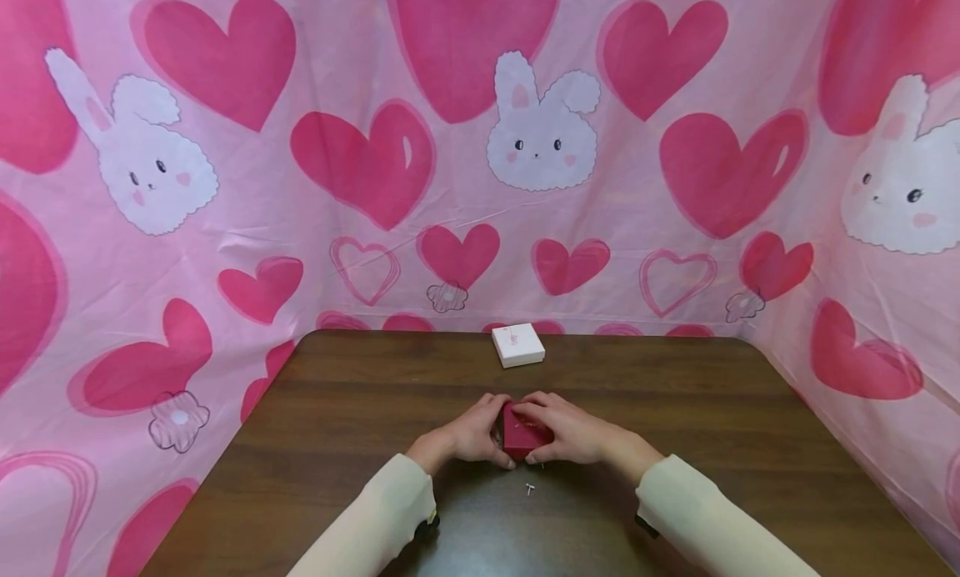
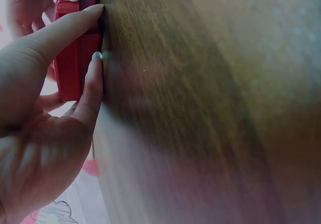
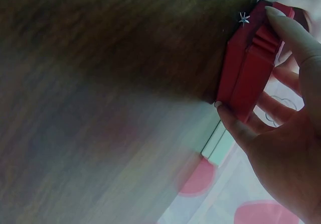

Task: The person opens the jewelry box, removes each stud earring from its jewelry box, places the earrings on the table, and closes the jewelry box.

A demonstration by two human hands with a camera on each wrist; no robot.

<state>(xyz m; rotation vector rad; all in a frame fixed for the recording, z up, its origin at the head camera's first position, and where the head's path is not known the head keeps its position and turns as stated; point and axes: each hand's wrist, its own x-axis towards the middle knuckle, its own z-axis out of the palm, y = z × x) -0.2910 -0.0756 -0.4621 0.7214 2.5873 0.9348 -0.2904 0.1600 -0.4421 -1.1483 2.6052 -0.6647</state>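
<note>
A small dark red box (image 1: pixel 519 440) with faint gold marking on its top is held between both hands over the near middle of the table. My left hand (image 1: pixel 474 432) grips its left side, thumb at the near edge and fingers toward the far side. From the right, my right hand (image 1: pixel 572 431) holds it, fingers over the top and thumb at the near face. In the right wrist view the red box (image 3: pixel 246 78) shows a seam and a ridged side, with a tiny silver star-shaped piece (image 3: pixel 244 19) near its edge. Another small silver piece (image 1: pixel 530 489) lies just in front.
At the back of the brown wooden table (image 1: pixel 375 368) stands a white square box (image 1: pixel 518 345) with pink print on its lid. Pink cloth (image 1: pixel 465 202) printed with hearts and rabbits hangs behind the table and along both sides.
</note>
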